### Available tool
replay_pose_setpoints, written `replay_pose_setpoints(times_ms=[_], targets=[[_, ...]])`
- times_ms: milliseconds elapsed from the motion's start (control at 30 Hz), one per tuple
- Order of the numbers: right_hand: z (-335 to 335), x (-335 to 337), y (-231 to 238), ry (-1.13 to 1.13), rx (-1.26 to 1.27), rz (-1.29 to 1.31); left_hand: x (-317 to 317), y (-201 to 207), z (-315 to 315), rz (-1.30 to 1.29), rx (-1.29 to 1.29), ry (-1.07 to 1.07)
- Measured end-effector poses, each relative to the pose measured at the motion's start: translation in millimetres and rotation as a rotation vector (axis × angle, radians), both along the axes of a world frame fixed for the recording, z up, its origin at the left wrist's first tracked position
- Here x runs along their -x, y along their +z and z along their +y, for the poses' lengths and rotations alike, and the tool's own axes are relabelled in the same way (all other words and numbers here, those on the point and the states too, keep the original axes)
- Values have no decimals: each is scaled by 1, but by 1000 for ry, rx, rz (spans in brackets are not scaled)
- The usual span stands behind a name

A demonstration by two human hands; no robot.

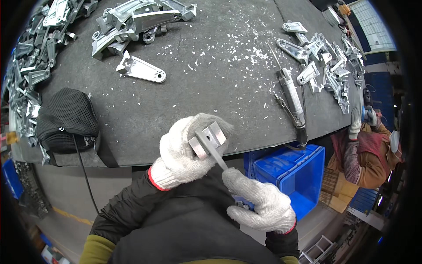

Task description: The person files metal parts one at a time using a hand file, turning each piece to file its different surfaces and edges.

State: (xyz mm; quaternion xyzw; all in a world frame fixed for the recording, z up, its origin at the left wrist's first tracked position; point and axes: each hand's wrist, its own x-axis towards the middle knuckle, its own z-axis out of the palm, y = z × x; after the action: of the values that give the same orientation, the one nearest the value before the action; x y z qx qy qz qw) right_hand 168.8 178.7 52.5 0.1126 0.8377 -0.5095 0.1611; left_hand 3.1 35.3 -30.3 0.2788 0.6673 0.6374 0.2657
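In a white knitted glove with a red cuff, my left hand [178, 147] is closed around a small silver metal bracket [215, 133] just past the table's near edge. Across the bracket's face lies the end of a flat grey file [214, 154]. My right hand [263, 200], gloved the same way, grips the file's other end, index finger stretched along it. The handle is hidden inside that glove. Another bracket [143, 70] lies alone on the dark table, beyond my left hand.
Bracket piles lie at the far left [37, 66], back [136, 22] and right [325, 57] of the table [184, 88]. White shavings are scattered there. A pneumatic tool [290, 94], black mesh pouch [68, 116] and blue bin [285, 171] stand nearby. A gloved co-worker [365, 154] works at right.
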Motion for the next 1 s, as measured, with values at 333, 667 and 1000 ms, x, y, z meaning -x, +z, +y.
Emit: replay_pose_setpoints(times_ms=[333,667,1000], targets=[[5,-2,-7,44,332,112,-1,-6,3,193,44,32],[-16,10,23,26,-740,-20,-3,-13,10,293,68,108],[-23,4,20,146,-1092,-88,-11,-35,8,318,167,138]])
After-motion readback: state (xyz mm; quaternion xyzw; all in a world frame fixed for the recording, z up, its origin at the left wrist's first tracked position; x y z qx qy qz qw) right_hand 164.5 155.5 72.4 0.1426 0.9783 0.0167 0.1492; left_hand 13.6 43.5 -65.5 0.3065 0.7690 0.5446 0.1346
